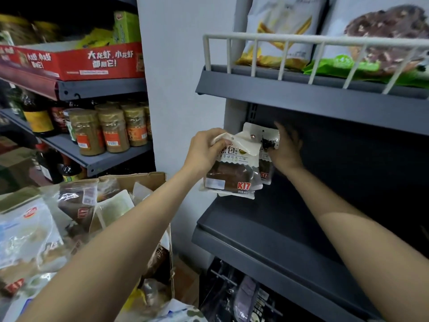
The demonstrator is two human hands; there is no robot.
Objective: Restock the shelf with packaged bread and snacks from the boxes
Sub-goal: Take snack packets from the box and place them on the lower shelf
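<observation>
The left hand (204, 151) has its grip clamped on the top seal of a white plastic packet of dark bread (232, 166), holding it upright over the bare grey metal shelf (267, 228). Just beyond it, the right hand (285, 151) clamps a second similar packet (267, 156), seemingly steadying it so both stand in a row.

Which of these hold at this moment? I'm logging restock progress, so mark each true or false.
1. The left hand grips the top of a white pack of dark bread. True.
2. The right hand rests in the cardboard box. False: it is up at a second bread pack.
3. The grey metal shelf below the packs is full. False: it looks bare.
4. Brown-lidded spice jars stand on the left shelving. True.
</observation>
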